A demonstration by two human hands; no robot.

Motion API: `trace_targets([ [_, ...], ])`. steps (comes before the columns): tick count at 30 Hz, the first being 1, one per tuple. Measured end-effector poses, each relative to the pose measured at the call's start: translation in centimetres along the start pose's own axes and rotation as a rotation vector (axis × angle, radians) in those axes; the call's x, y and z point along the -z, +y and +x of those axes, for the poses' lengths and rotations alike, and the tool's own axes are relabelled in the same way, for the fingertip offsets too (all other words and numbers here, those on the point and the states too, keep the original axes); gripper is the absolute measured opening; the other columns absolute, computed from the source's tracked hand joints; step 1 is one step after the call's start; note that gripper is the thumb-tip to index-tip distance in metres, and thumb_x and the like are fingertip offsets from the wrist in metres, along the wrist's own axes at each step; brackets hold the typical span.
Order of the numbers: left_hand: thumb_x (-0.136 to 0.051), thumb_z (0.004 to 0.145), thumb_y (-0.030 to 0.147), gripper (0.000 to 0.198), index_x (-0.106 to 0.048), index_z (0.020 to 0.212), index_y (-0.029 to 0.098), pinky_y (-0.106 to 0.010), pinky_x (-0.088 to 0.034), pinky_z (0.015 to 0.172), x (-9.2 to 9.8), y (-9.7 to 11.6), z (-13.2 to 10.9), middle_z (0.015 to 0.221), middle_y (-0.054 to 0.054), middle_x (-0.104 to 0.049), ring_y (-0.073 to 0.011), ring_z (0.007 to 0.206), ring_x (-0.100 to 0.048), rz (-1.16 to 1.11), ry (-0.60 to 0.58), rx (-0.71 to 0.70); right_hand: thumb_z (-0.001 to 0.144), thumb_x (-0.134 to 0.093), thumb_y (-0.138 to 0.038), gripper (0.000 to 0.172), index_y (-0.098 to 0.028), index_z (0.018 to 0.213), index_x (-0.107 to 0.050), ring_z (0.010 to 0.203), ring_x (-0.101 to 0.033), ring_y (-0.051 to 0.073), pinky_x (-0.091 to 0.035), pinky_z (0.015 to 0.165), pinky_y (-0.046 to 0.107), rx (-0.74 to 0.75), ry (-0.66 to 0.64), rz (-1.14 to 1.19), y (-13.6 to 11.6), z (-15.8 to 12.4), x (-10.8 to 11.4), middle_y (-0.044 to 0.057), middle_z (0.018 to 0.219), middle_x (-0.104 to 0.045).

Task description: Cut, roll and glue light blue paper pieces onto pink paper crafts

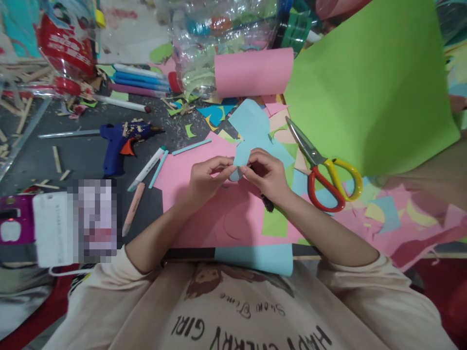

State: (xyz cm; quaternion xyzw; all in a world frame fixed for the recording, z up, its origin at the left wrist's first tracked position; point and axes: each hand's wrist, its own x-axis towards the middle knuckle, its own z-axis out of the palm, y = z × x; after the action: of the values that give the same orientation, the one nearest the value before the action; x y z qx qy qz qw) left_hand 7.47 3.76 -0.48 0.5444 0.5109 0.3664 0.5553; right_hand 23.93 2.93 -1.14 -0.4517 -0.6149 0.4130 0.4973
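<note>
Between my two hands is a small strip of light blue paper [242, 152], its near end bent or curled at my fingertips. My left hand [211, 177] pinches its left edge between thumb and fingers. On the other side, my right hand [268, 175] grips the same strip with thumb and forefinger, and a dark pen-like object [267, 201] sticks out below that palm. Beneath both hands lies a pink sheet [219, 218]. Larger light blue paper [251, 121] rests just beyond the fingers. Scissors [321, 167] with red and yellow handles lie to the right of my right hand.
A blue glue gun [116, 146] lies left, near several markers [148, 167]. A rolled pink sheet [254, 73] and clear plastic bottles [197, 58] stand at the back. A large green sheet [372, 87] covers the right. Phone-like items [54, 228] sit at left.
</note>
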Motion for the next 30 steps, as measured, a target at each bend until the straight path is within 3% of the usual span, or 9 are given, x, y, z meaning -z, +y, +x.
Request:
trace_targets([
  [5, -0.069, 0.073, 0.036, 0.02, -0.068, 0.071, 0.017, -0.016, -0.05, 0.042, 0.0, 0.0, 0.0, 0.065, 0.001, -0.069, -0.0085, 0.048, -0.06, -0.035, -0.003, -0.027, 0.086, -0.064, -0.045, 0.035, -0.022, 0.065, -0.049, 0.065, -0.049, 0.015, -0.042, 0.067, 0.033, -0.01, -0.016, -0.029, 0.1, 0.0, 0.0, -0.002, 0.064, -0.05],
  [14, -0.069, 0.078, 0.044, 0.027, -0.066, 0.075, 0.017, -0.017, -0.05, 0.047, 0.1, -0.9, 0.2, 0.071, -0.001, -0.068, -0.0113, 0.063, -0.064, 0.071, 0.027, -0.116, 0.086, -0.064, -0.028, 0.016, -0.022, 0.073, -0.057, 0.072, -0.056, 0.015, -0.045, 0.069, 0.033, 0.01, 0.01, -0.019, 0.3, -0.2, 0.3, 0.0, 0.073, -0.059],
  [16, -0.07, 0.078, 0.043, 0.026, -0.065, 0.083, 0.018, -0.019, -0.053, 0.053, 0.1, -1.2, 0.2, 0.079, -0.002, -0.069, -0.0116, 0.068, -0.065, 0.065, 0.047, -0.188, 0.086, -0.064, -0.026, 0.016, -0.022, 0.072, -0.057, 0.071, -0.056, 0.015, -0.045, 0.069, 0.033, 0.01, 0.016, -0.02, 0.3, -0.2, 0.2, 0.0, 0.072, -0.059],
  [20, -0.07, 0.083, 0.039, 0.028, -0.066, 0.102, 0.02, -0.022, -0.057, 0.069, 0.3, -1.5, 0.3, 0.097, -0.005, -0.07, -0.0108, 0.077, -0.066, 0.099, 0.074, -0.458, 0.087, -0.063, -0.026, 0.017, -0.022, 0.071, -0.056, 0.07, -0.056, 0.014, -0.045, 0.069, 0.032, 0.031, -0.003, -0.029, 0.5, -0.2, 0.1, -0.001, 0.071, -0.059],
  [22, -0.067, 0.087, 0.034, 0.02, -0.069, 0.1, 0.02, -0.02, -0.055, 0.066, 0.4, -1.3, 0.3, 0.091, -0.004, -0.072, -0.0096, 0.072, -0.065, 0.178, 0.038, -0.529, 0.088, -0.062, -0.031, 0.02, -0.022, 0.072, -0.056, 0.071, -0.056, 0.014, -0.045, 0.07, 0.032, 0.017, -0.021, -0.045, 0.5, -0.2, 0.2, -0.001, 0.072, -0.059],
  [26, -0.067, 0.087, 0.03, 0.014, -0.075, 0.093, 0.02, -0.021, -0.053, 0.062, 0.6, -0.8, 0.3, 0.079, -0.003, -0.073, -0.0101, 0.066, -0.065, 0.286, 0.057, -0.52, 0.089, -0.061, -0.041, 0.025, -0.022, 0.073, -0.057, 0.074, -0.057, 0.016, -0.046, 0.073, 0.034, -0.028, -0.043, -0.075, 0.3, -0.2, 0.2, 0.0, 0.074, -0.061],
  [30, -0.07, 0.085, 0.028, 0.013, -0.077, 0.094, 0.021, -0.021, -0.053, 0.061, 0.5, -0.9, 0.1, 0.075, -0.002, -0.073, -0.0102, 0.065, -0.065, 0.257, 0.092, -0.5, 0.088, -0.062, -0.034, 0.019, -0.023, 0.074, -0.058, 0.073, -0.058, 0.016, -0.046, 0.071, 0.034, 0.01, -0.028, -0.08, 0.2, -0.3, 0.3, 0.001, 0.073, -0.063],
])
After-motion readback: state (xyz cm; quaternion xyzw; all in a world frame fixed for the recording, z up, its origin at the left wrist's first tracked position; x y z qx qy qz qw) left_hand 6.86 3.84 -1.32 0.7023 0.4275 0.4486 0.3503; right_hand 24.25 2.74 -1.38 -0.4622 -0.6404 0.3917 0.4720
